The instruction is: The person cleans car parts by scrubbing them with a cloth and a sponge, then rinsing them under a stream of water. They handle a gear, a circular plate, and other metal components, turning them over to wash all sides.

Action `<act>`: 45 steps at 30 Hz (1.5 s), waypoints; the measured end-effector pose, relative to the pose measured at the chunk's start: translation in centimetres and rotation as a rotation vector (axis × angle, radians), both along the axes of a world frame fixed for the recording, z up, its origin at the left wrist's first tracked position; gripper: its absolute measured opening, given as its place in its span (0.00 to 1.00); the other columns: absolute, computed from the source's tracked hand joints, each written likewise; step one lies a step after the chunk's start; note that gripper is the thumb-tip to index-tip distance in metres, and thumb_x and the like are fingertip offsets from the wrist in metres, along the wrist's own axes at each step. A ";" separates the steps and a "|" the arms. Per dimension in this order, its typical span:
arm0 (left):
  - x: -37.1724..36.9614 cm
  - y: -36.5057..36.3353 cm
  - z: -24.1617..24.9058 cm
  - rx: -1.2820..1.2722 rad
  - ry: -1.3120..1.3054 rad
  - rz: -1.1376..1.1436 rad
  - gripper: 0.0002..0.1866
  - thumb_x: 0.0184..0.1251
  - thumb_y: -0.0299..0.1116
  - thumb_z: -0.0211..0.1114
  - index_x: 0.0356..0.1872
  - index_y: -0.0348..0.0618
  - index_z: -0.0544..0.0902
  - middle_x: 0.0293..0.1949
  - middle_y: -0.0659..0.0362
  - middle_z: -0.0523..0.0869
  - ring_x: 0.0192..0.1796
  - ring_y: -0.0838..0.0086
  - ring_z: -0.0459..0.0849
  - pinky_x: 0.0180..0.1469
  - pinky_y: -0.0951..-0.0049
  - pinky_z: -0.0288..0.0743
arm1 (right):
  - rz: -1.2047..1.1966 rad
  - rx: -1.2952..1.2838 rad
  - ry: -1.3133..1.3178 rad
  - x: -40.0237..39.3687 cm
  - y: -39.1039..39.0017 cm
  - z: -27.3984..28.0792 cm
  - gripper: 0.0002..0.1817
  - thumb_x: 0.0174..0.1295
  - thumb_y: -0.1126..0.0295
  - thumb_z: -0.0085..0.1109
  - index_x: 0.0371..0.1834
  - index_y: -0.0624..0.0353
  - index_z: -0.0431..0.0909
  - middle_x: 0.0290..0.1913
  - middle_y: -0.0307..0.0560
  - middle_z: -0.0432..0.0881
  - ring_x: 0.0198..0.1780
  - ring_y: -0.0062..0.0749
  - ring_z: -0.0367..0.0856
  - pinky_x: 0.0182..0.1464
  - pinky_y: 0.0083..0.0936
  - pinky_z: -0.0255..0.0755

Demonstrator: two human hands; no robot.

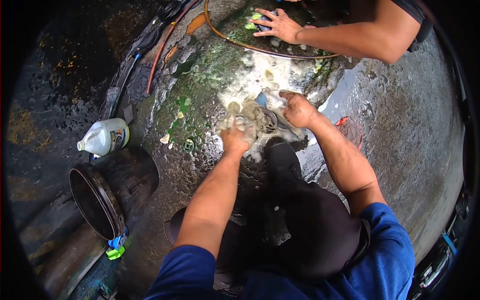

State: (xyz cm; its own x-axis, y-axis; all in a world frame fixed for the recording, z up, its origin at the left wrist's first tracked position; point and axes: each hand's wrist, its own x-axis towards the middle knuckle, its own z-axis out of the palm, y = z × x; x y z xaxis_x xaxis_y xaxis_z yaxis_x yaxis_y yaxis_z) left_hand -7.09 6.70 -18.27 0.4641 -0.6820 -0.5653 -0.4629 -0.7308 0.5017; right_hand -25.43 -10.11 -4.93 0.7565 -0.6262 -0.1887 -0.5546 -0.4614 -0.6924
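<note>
Your bent knee (322,227), in dark trousers, is closest, with your blue sleeves (387,235) either side. Beyond your shoe (281,155), a sudsy cloth (272,120) lies bunched on the wet ground (400,135), between your two hands. Your right hand (298,111) is curled tight on its pale edge. Your left hand (237,136) presses into the lather on its other side; foam hides the fingers, so you cannot tell whether they grasp anything. White foam (270,67) spreads ahead, up to a curved hose (227,39). Past that, another person's hand (282,26) is spread over something green and dark. Off to your left, a jug (106,137) lies beside a tipped bucket (135,175).
</note>
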 end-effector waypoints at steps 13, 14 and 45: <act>5.8 -3.0 12.6 0.464 -0.368 -0.194 0.34 0.64 0.56 0.46 0.56 0.33 0.76 0.55 0.47 0.74 0.57 0.59 0.73 0.58 0.64 0.70 | -0.624 0.975 -0.289 2.0 1.1 0.9 0.19 0.62 0.70 0.54 0.57 0.61 0.72 0.42 0.52 0.82 0.37 0.38 0.83 0.43 0.29 0.80; 7.6 -2.7 12.5 0.627 -0.409 -0.148 0.33 0.64 0.51 0.48 0.60 0.33 0.72 0.61 0.46 0.71 0.62 0.60 0.70 0.60 0.64 0.69 | -0.633 0.970 -0.292 1.8 1.1 0.8 0.19 0.62 0.70 0.54 0.57 0.61 0.72 0.42 0.52 0.82 0.37 0.38 0.83 0.43 0.29 0.80; 4.1 -6.6 18.7 -0.113 1.302 0.732 0.16 0.67 0.39 0.49 0.42 0.39 0.79 0.37 0.52 0.85 0.36 0.64 0.84 0.39 0.61 0.82 | 0.444 -0.487 -0.270 4.9 2.4 5.9 0.10 0.45 0.64 0.59 0.31 0.54 0.78 0.40 0.46 0.76 0.48 0.41 0.77 0.49 0.37 0.73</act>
State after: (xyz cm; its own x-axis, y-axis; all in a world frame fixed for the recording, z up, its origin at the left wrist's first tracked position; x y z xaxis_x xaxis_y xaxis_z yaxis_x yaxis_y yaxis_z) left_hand -2.94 0.05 0.45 -0.0610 -0.5949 -0.8015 0.7821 -0.5274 0.3319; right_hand -20.53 -7.72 0.95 0.9406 -0.2133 0.2640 -0.0805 -0.8959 -0.4369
